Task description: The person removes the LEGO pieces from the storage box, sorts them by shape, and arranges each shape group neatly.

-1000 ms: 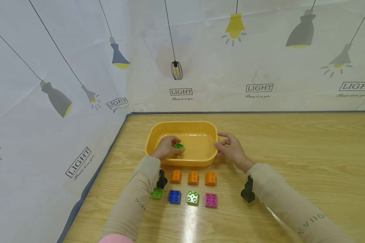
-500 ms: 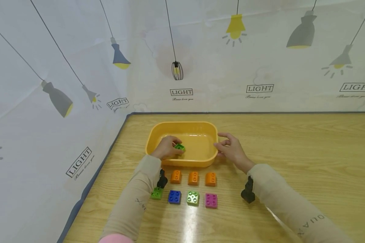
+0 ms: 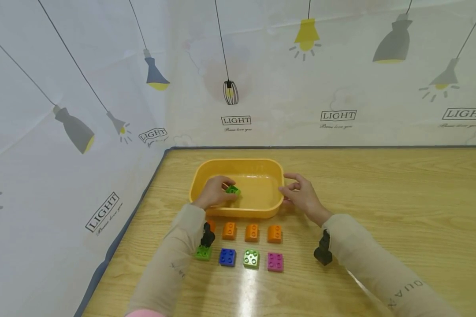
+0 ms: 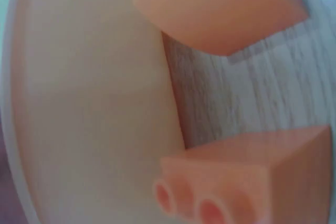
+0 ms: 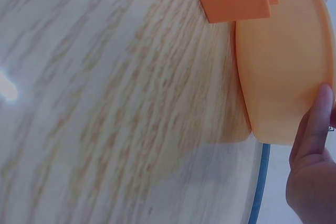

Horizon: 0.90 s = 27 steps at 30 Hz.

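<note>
My left hand [image 3: 216,191] is inside the yellow plastic tray [image 3: 258,213], pinching a green toy brick [image 3: 232,190] between thumb and fingers above the tray floor. At the tray's right end, my right hand [image 3: 304,198] grips the rim, thumb at the edge; in the right wrist view, the right hand [image 5: 312,166] has a finger along the tray's outer wall [image 5: 283,66]. The left wrist view shows the tray's side [image 4: 94,93] and an orange brick [image 4: 236,182], but no held brick.
In front of the tray lies a row of orange rounded bricks [image 3: 251,232], one partly hidden by the left wrist camera [image 3: 208,234]. Nearer are a green brick [image 3: 203,252], a blue brick [image 3: 227,257], a light green brick [image 3: 251,258] and a pink brick [image 3: 275,261].
My left forearm and wrist have shifted slightly to the left, uncovering a bit of an orange brick. The green brick stays pinched; the right hand and tray have not visibly moved.
</note>
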Each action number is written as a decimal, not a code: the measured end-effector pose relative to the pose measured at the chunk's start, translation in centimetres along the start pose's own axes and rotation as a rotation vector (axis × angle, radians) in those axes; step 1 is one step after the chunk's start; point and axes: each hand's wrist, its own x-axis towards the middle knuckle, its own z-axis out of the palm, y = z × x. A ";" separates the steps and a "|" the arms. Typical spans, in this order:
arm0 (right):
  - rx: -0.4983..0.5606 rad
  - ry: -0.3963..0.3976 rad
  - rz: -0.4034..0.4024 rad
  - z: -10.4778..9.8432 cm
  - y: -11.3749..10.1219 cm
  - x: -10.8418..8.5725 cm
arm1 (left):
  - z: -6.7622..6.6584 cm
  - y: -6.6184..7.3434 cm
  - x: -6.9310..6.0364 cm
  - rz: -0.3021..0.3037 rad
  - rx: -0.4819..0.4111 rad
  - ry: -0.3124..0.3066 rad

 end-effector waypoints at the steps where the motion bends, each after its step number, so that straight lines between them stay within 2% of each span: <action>1: 0.002 0.000 -0.001 0.0 0.0 0.0 | -0.1 0.0 -0.1 0.002 -0.013 0.000; 4: 0.008 -0.003 -0.007 0.0 0.0 0.0 | -0.3 -0.1 -0.4 0.032 -0.042 0.005; 6: 0.008 -0.004 -0.009 0.0 0.1 0.0 | -0.6 -0.2 -0.7 0.085 -0.057 0.022; 9: 0.010 -0.005 -0.009 0.0 0.0 -0.1 | -0.9 -0.3 -1.1 0.129 -0.085 0.032; 12: 0.009 -0.004 -0.007 0.0 0.0 -0.1 | -1.2 -0.3 -1.5 0.133 -0.124 0.042; 14: 0.009 -0.003 -0.006 0.0 0.0 0.0 | -1.4 -0.1 -1.7 0.101 -0.139 0.046; 27: 0.006 -0.002 0.001 0.0 0.1 0.1 | -2.8 0.2 -3.6 0.152 -0.158 0.110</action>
